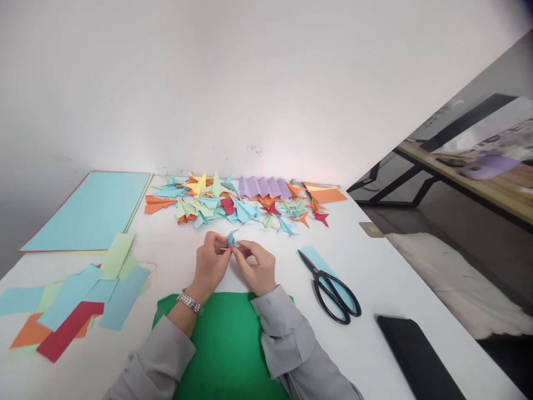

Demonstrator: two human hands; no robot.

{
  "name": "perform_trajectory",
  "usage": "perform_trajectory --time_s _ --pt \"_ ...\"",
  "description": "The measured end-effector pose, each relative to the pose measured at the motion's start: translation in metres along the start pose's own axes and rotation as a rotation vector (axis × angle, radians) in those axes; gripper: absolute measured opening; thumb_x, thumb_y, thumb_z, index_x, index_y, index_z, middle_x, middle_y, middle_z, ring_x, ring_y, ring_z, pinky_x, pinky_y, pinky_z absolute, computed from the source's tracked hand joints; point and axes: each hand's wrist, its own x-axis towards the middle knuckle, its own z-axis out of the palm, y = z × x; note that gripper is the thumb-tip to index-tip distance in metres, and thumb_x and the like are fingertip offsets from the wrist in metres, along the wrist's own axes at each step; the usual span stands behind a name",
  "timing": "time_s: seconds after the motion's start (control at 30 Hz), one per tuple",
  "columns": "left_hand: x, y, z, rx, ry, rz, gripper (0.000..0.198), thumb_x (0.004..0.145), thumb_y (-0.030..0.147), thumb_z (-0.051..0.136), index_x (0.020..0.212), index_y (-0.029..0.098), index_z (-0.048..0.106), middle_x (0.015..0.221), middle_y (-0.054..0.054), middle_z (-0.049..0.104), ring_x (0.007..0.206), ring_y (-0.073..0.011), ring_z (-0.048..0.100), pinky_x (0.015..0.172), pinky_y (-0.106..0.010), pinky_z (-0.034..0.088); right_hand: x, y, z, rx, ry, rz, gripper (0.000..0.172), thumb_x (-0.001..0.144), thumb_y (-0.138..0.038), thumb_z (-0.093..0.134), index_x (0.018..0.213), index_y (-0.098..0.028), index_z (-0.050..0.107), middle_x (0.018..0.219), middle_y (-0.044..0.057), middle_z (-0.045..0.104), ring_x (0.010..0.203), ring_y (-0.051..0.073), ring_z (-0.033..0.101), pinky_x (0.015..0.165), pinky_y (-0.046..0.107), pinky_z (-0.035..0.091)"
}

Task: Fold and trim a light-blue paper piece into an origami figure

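Note:
Between my fingertips is a small light-blue folded paper figure [232, 239], with a pointed tip sticking up. My left hand [211, 260] pinches it from the left, and my right hand [257, 265] pinches it from the right. The fingers of both hands are closed on it and partly cover it. Just beyond my hands, a pile of folded paper figures [245, 210] in blue, green, orange, red and yellow lies along the wall. A green sheet [225, 344] lies under my forearms.
Black-handled scissors [333, 291] lie on a blue paper strip [318, 258] to the right, with a black flat object [416, 355] nearer me. Loose paper strips [70, 344] overlap at left, below a stack of large sheets [89, 208]. Pleated purple paper [265, 187] stands by the wall [250, 83].

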Motion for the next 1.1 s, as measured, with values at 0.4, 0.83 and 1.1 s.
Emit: perform_trajectory --time_s 0.4,0.83,1.1 --pt "0.008 0.014 -0.002 -0.348 -0.052 -0.209 0.040 0.055 0.023 0.077 0.074 0.019 0.042 0.064 0.003 0.063 0.063 -0.0154 0.067 0.056 -0.026 0.053 0.001 0.009 -0.002 0.079 -0.103 0.086 0.022 0.087 -0.024 0.049 0.097 -0.023 0.068 0.068 0.003 0.067 0.054 0.015 0.061 0.058 0.029 0.052" --pt "0.004 0.006 -0.002 -0.123 0.015 -0.050 0.027 0.062 0.019 0.071 0.078 0.020 0.049 0.077 0.001 0.067 0.071 -0.0167 0.069 0.065 -0.028 0.056 -0.001 0.004 -0.002 0.044 -0.054 0.079 0.015 0.079 -0.019 0.051 0.087 -0.020 0.065 0.069 0.003 0.068 0.051 0.013 0.058 0.049 0.025 0.048" --pt "0.002 0.004 -0.001 -0.029 0.028 0.034 0.024 0.064 0.019 0.069 0.079 0.021 0.050 0.077 0.001 0.067 0.068 -0.0160 0.069 0.065 -0.028 0.058 -0.001 0.006 -0.001 -0.087 -0.017 0.009 0.016 0.078 -0.016 0.051 0.072 -0.020 0.065 0.059 0.002 0.065 0.048 0.013 0.055 0.048 0.025 0.046"
